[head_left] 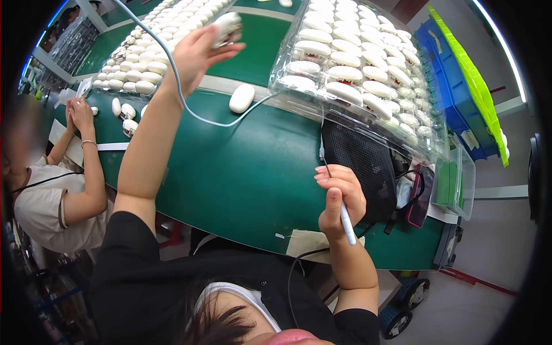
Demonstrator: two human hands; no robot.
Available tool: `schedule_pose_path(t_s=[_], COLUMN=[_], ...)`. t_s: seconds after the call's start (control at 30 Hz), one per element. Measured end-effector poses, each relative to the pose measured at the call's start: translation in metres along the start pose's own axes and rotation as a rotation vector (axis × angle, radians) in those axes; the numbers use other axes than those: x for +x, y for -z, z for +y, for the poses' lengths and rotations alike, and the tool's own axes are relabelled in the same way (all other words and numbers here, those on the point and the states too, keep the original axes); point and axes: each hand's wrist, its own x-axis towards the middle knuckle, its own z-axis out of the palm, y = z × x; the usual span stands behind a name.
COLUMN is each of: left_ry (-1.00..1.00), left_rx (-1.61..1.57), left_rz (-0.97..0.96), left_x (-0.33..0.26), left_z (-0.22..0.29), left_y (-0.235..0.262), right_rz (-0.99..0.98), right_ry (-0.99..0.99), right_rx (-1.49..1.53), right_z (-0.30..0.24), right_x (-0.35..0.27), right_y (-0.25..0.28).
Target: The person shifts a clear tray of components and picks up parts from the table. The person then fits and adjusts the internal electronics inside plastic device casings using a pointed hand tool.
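Note:
My left hand (192, 57) is stretched out toward the far left. Its fingers are around a white oval housing (228, 29) with small inner parts showing, slightly blurred. My right hand (345, 198) is over the right part of the table, closed round a slim pen-like tool (348, 224). The tool has a white handle and a thin dark shaft pointing away from me; its exact kind cannot be made out. One white oval housing (242, 98) lies on the green table (230, 167) between my hands, beside a light blue cable (192, 112).
White oval housings fill a clear tray (276, 77) at the far right and rows (132, 69) at the far left. A black mesh bag (359, 167), clear box (466, 184) and blue bin (443, 75) stand right. A co-worker (63, 190) sits left, hands on the table.

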Motion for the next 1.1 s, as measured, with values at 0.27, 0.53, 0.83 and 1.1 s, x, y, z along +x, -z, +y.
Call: schedule_pose_path(t_s=[0.27, 0.53, 0.83, 1.1], left_ry=[0.344, 0.135, 0.732, 0.659], left_rx=[0.043, 0.11, -0.429, -0.4], left_rz=[0.388, -0.002, -0.317, -0.368], left_x=[-0.15, -0.171, -0.131, -0.149], left_z=[-0.029, -0.016, -0.042, -0.073], left_y=[0.059, -0.024, -0.098, -0.099], right_rz=[-0.073, -0.1, -0.087, -0.198], right_ry=[-0.027, -0.13, -0.343, -0.276], right_rx=[0.011, 0.02, 0.18, 0.04], right_z=[-0.001, 0.003, 0.01, 0.013], right_x=[-0.001, -0.008, -0.01, -0.011], right_y=[-0.005, -0.012, -0.01, -0.01])
